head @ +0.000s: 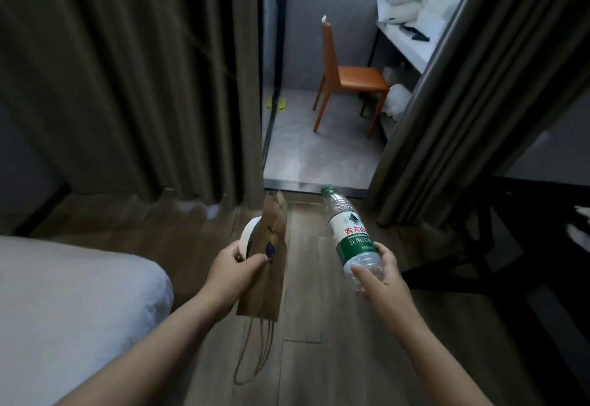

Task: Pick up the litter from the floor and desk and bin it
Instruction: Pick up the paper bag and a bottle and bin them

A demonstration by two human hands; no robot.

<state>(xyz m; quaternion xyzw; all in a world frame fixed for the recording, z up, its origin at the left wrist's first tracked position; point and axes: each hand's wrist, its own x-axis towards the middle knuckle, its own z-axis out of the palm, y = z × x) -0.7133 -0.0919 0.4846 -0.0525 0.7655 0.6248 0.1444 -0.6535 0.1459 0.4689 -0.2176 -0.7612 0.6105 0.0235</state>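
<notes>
Two hands (230, 267) (381, 276), one bottle (349, 230), one paper bag (273, 223), one chair (357, 78)

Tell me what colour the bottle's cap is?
The bottle cap is green, clearest in the head view.

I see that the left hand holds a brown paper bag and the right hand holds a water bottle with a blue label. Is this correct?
Not fully. In the head view the water bottle has a green and white label, not a blue one. The rest is right: the left hand holds the brown paper bag and the right hand holds the bottle.
</notes>
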